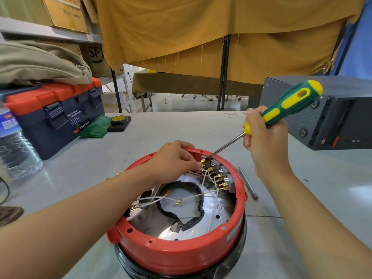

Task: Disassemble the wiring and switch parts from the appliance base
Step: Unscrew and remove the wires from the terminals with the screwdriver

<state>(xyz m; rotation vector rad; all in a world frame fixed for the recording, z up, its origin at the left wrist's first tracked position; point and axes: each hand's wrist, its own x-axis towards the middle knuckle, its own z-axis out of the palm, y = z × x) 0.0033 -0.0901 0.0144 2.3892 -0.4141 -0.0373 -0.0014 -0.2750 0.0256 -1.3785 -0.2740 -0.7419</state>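
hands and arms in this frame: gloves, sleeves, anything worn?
Nothing worn. Left hand and right hand are bare, no gloves, rings or watch visible. Both forearms are bare to the frame edge, no sleeves in view.

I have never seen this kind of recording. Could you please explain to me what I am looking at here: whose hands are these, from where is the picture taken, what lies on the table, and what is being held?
There is no machine here: a person works with two bare hands, and the one picture comes from a camera worn on the head, looking forward and down.

On the grey table stands a round red appliance base, open on top, with white wires and a grey switch block with brass connectors inside.

The right hand grips a green and yellow screwdriver; its tip is at the far end of the switch block. The left hand pinches a connector beside that tip.

Also on the table: a blue and orange toolbox, a water bottle, a roll of tape, a dark box and a thin metal tool.
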